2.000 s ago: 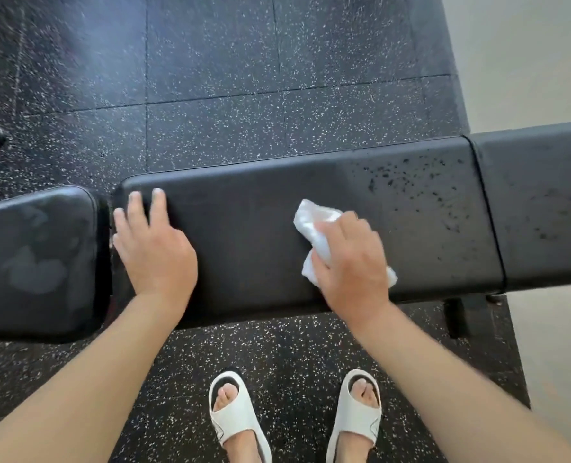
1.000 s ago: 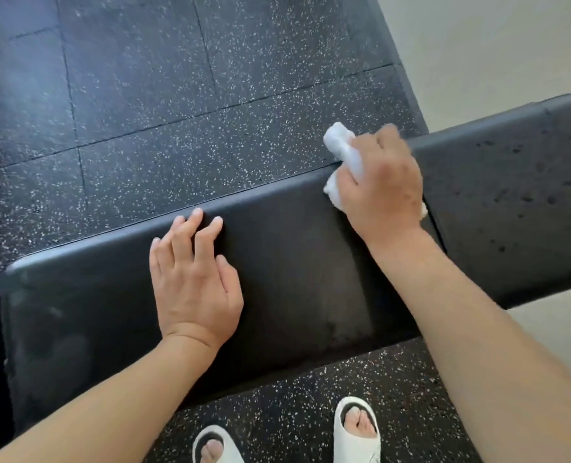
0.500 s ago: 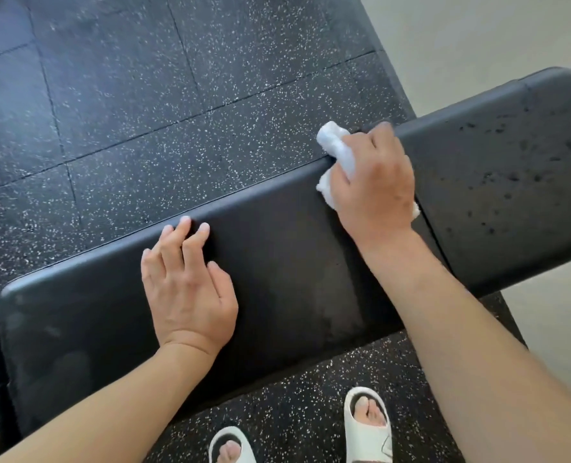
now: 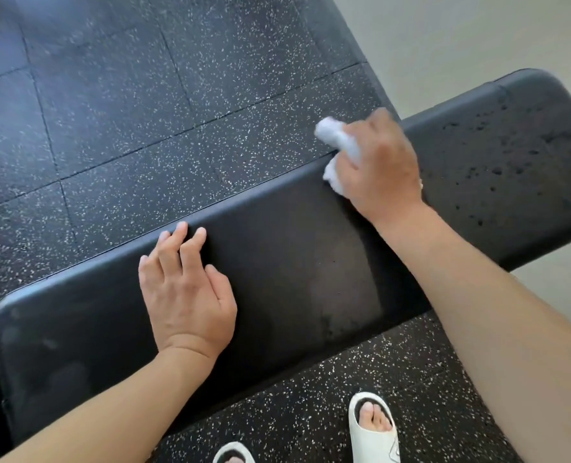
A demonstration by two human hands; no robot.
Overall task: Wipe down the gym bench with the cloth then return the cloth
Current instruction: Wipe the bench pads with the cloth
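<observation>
The right hand [image 4: 382,168] has its grip bunched round the cloth [image 4: 339,152] at the worktop's [image 4: 277,262] far edge, left hand [image 4: 185,292] spread flat nearer its middle; soft, light cloth, probably best held wadded in the palm.

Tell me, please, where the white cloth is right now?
In the head view, the cloth is bunched in the right hand, at the far edge of the gym bench, upper right.

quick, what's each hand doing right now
Left hand: open, flat on the bench.
Right hand: holding the white cloth.
</observation>
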